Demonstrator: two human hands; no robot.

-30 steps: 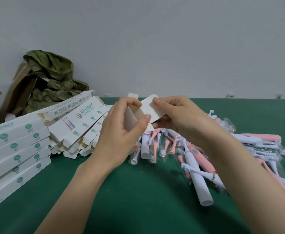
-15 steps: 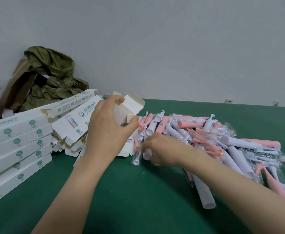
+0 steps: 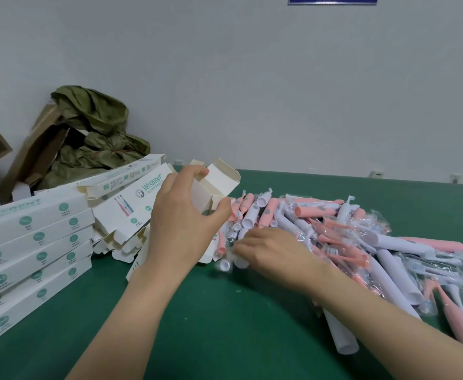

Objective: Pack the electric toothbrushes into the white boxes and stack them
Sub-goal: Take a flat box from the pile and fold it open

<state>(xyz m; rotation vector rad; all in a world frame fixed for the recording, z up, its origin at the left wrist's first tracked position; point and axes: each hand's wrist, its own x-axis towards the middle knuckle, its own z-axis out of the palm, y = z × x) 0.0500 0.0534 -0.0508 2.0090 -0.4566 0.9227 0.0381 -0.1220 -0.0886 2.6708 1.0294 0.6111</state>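
My left hand [image 3: 182, 223] grips an open white box [image 3: 216, 185], its end flaps standing up toward the pile. A heap of pink and white electric toothbrushes in clear wrappers [image 3: 342, 237] lies on the green table [image 3: 224, 325]. My right hand [image 3: 274, 253] rests palm down on the near left edge of that heap, fingers curled over a wrapped white toothbrush [image 3: 226, 263]; how firmly they hold it is hidden. A stack of closed white boxes [image 3: 30, 250] stands at the left. Unfolded flat boxes [image 3: 126, 204] lean behind my left hand.
A brown cardboard carton with crumpled green paper [image 3: 87, 133] sits at the back left against the grey wall. Loose toothbrushes [image 3: 342, 335] reach toward the table's right edge. Bare green table surface lies in front of me between my forearms.
My right hand let go of the box flap and dropped onto the toothbrush pile. My left hand keeps the open box and has shifted it left. The view moved closer to the table.
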